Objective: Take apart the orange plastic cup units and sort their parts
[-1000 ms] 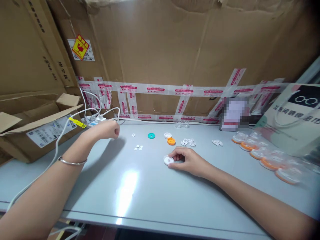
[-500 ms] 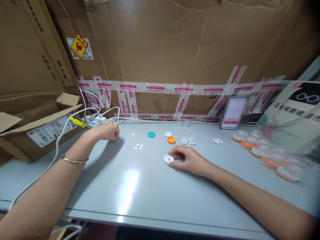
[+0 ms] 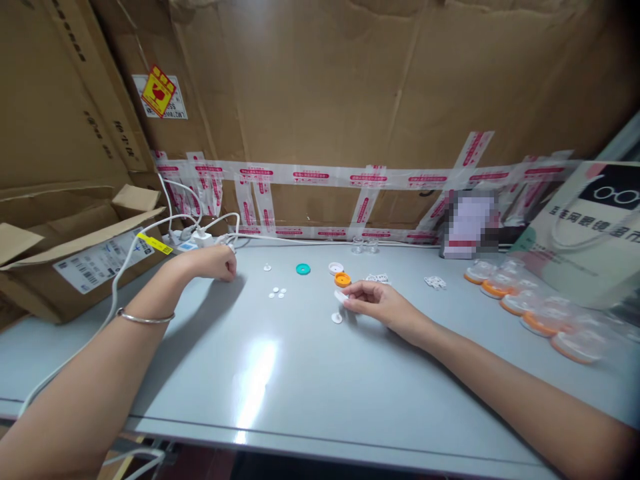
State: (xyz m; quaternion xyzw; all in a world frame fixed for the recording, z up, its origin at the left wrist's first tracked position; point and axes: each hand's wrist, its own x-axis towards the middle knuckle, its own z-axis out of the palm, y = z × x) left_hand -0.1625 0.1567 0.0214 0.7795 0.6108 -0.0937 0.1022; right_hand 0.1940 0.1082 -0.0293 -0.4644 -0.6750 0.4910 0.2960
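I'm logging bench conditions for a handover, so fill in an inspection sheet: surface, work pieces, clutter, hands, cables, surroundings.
Surface: grey table, bright reflection toward the front.
Work pieces: tilted white piece, raised; small white disc below it; teal ring and orange ring farther back.
Clutter: paper bag at right; pixelated object at the back, unidentifiable.
Hands: right hand pinches the tilted white piece; left hand curled, nothing seen in it.
Cables: white cable crosses the table's left part.
Surroundings: taped cardboard behind; open box at left.
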